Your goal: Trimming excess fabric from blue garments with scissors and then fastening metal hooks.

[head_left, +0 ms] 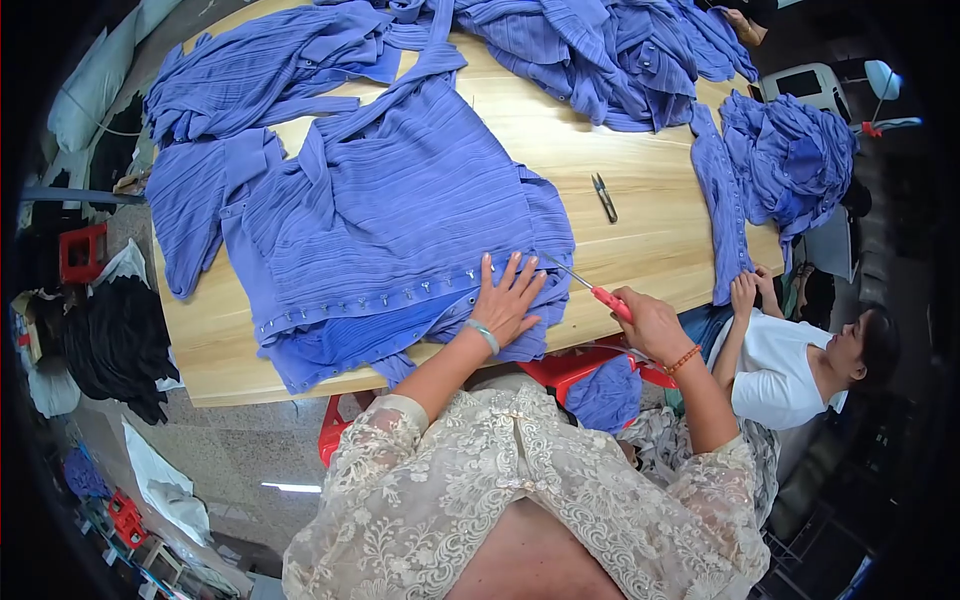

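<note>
A blue-purple ribbed knit garment (400, 190) lies spread on the wooden table (640, 240) in front of me. Along its near edge runs a band with a row of small light fastenings or thread ends, too small to make out. My left hand (508, 303) lies flat on the right end of this band, fingers spread. My right hand (652, 326) is closed around a red-handled tool (612, 303) with a thin metal shaft. The shaft points left and its tip is at the garment's right edge, just beyond my left fingertips; whether it touches the cloth I cannot tell.
Black-handled thread snips (604, 198) lie on the table to the right. More blue garments are heaped at the far left (270, 65), far middle (600, 60) and right (790, 160). A co-worker (785, 360) handles a garment at the right edge. A red stool (565, 372) stands beneath the near edge.
</note>
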